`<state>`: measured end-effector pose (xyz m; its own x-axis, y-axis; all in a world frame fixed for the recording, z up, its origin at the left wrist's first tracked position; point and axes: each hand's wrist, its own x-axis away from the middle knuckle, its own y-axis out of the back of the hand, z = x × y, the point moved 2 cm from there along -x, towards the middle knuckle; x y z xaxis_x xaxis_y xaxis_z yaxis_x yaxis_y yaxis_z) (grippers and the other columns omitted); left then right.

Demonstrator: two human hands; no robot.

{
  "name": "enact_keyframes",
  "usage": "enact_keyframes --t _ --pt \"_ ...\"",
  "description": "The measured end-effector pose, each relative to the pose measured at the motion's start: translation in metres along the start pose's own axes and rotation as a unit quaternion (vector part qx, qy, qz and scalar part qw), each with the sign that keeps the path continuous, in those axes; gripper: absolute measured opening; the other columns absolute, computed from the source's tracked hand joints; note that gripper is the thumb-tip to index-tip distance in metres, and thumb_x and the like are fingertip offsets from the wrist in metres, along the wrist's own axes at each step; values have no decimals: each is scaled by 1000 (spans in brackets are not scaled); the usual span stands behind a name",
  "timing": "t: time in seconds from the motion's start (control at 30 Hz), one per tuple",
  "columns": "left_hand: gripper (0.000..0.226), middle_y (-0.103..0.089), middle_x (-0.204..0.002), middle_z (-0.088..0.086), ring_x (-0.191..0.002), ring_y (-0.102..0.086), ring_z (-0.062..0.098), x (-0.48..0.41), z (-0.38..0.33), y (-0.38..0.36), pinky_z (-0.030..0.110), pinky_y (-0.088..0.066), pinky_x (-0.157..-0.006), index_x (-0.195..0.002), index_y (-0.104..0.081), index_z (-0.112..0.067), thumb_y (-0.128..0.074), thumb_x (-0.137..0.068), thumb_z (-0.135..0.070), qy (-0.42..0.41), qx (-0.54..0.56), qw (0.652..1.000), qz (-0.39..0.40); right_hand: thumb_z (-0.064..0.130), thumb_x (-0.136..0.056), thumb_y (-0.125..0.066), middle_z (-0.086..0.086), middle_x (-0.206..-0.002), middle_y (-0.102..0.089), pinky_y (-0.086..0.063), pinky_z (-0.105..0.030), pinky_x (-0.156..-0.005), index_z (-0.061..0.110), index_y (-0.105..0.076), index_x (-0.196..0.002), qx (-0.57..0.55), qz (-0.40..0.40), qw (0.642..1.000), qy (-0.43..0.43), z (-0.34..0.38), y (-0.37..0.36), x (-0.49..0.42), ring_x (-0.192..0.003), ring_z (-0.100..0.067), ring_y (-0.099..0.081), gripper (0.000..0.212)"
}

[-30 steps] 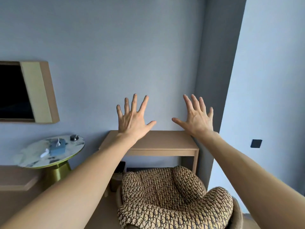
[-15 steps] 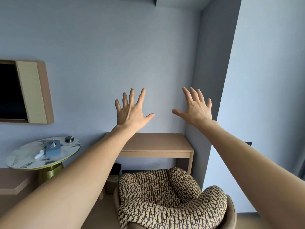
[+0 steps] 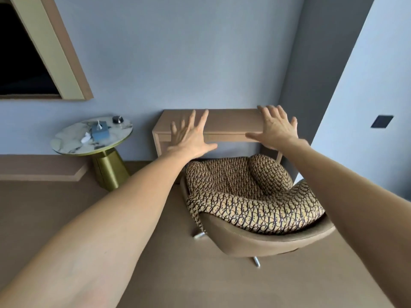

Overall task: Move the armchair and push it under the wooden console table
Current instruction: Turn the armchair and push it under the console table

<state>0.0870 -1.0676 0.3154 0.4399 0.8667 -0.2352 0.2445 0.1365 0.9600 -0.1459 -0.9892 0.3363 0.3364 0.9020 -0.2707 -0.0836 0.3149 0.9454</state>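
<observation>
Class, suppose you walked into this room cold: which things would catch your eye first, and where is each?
Two bare arms stretch forward, the left hand and right hand spread open in front of the wooden console table at the back wall. Below them, the patterned armchair stands before the console, its seat facing it. To the left stands a round marble table on a gold base.

Armchair [image 3: 253, 196] before console table [image 3: 222, 123]; round side table [image 3: 73, 141] left of both.
</observation>
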Motion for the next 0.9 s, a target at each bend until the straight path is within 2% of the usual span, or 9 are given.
enact_keyframes --t 0.13,0.23,0.47,0.57,0.63,0.7,0.8,0.87,0.9 --pt "115 -7 -170 7 -155 -11 35 -2 41 -93 62 -12 -122 -159 8 -37 -68 -78 -65 -11 2 989 148 68 -83 -67 -1 -169 -19 -15 -68 -122 29 -14 -161 -29 111 993 -22 -3 -113 11 -157 -25 -9 101" --pt "120 -2 -171 7 -155 -8 37 -12 79 -170 61 -11 -122 -159 10 -37 -75 -76 -57 -19 1 967 253 69 -82 -67 0 -169 -20 -14 -70 -121 28 -15 -161 -45 183 981 -43 2 -206 19 -157 -25 -10 103" --pt "128 -6 -170 8 -151 -20 39 -67 145 -345 59 -22 -120 -158 10 -37 -84 -70 -47 -76 29 919 387 71 -83 -65 -3 -169 -19 -13 -65 -124 26 -15 -160 -17 297 952 -71 37 -393 4 -157 -30 -9 102" --pt "129 -7 -170 0 -151 -25 36 -92 168 -403 59 -28 -119 -156 11 -43 -85 -69 -43 -84 101 882 452 81 -81 -55 -2 -170 -16 -7 -64 -125 27 -14 -161 13 347 933 -98 54 -445 -15 -158 -29 -6 105" --pt "132 -10 -170 0 -153 -22 29 -106 183 -435 50 -24 -123 -158 7 -39 -87 -66 -43 -96 147 856 486 90 -77 -44 -3 -170 -19 -5 -66 -123 27 -18 -161 38 355 927 -116 66 -472 -28 -157 -30 -8 109" --pt "135 -10 -170 -2 -154 -20 22 -114 194 -459 38 -22 -121 -159 4 -39 -88 -61 -53 -102 175 826 527 93 -74 -38 -5 -167 -25 -8 -66 -123 24 -25 -158 57 350 928 -120 81 -494 -39 -156 -32 -14 109" --pt "140 -8 -170 -6 -155 -16 19 -120 210 -485 43 -22 -125 -158 3 -43 -88 -54 -62 -106 216 778 581 88 -77 -41 -5 -161 -36 -12 -64 -122 23 -34 -154 80 354 925 -114 107 -522 -54 -152 -34 -22 101" --pt "138 -9 -170 -7 -155 -17 19 -128 226 -498 46 -24 -125 -158 2 -42 -91 -57 -53 -110 230 760 598 84 -79 -43 -5 -157 -41 -13 -63 -121 22 -37 -151 102 373 915 -113 123 -539 -65 -150 -33 -26 95" --pt "134 -12 -170 -6 -154 -20 21 -132 236 -504 47 -26 -124 -159 0 -41 -91 -61 -47 -117 220 761 599 81 -81 -44 -5 -155 -44 -14 -63 -121 22 -40 -149 110 384 909 -115 130 -547 -70 -148 -32 -29 90"
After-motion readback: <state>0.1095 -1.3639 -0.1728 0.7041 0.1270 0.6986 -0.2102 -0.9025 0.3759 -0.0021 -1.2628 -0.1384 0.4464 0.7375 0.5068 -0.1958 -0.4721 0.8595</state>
